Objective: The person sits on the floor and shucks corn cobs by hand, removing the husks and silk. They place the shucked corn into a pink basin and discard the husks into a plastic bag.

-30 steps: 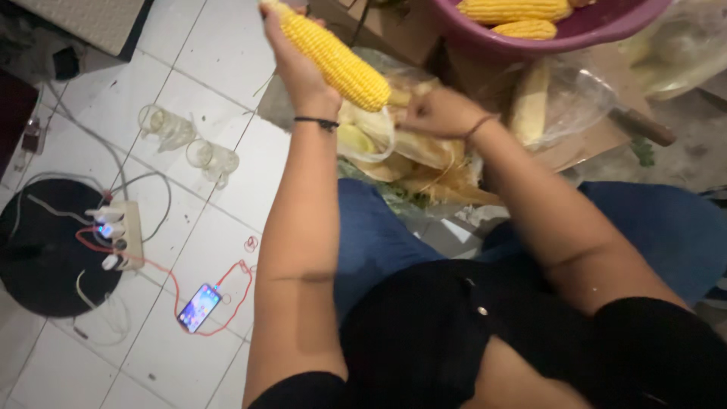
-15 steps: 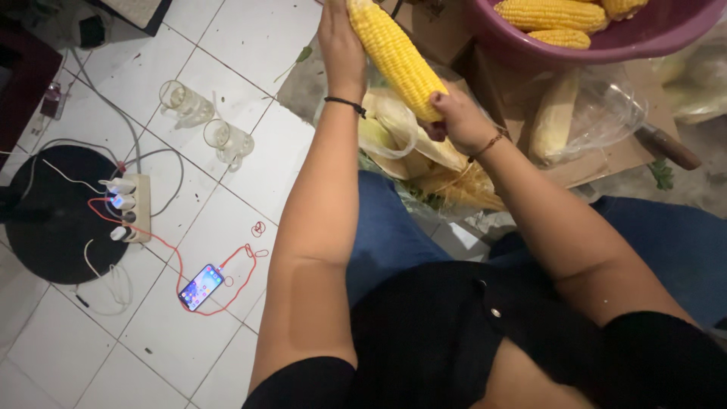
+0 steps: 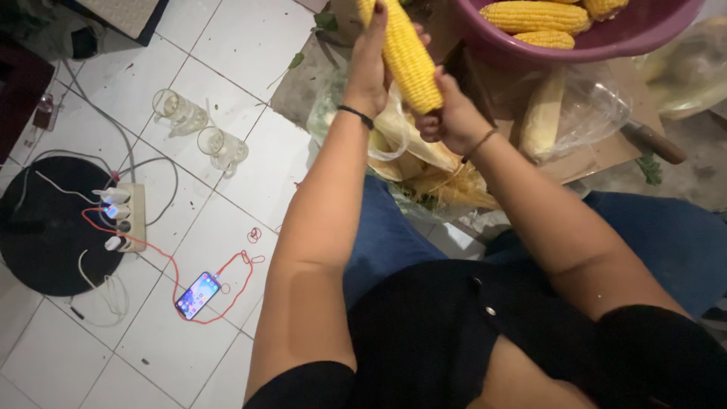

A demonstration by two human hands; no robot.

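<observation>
I hold a peeled yellow corn cob (image 3: 409,57) upright between both hands. My left hand (image 3: 369,64) grips its upper side, a black band on the wrist. At the cob's lower end my right hand (image 3: 450,113) is closed, with a dark blade-like object (image 3: 454,59) rising from the fist beside the cob. Below the hands lies a pile of pale husks and silk (image 3: 432,178) in plastic. A pink basin (image 3: 591,42) at the top right holds several more peeled cobs (image 3: 534,15).
On the white tiled floor at left stand two glass mugs (image 3: 201,129), a power strip (image 3: 125,216) with chargers, a red cable and a phone (image 3: 197,295). A clear plastic bag with an unpeeled cob (image 3: 553,113) lies on cardboard at right, near a knife handle (image 3: 655,144).
The cob has swung from slanting to nearly upright. My right hand left the husk pile and closed on the cob's lower end. The camera view shifted downward.
</observation>
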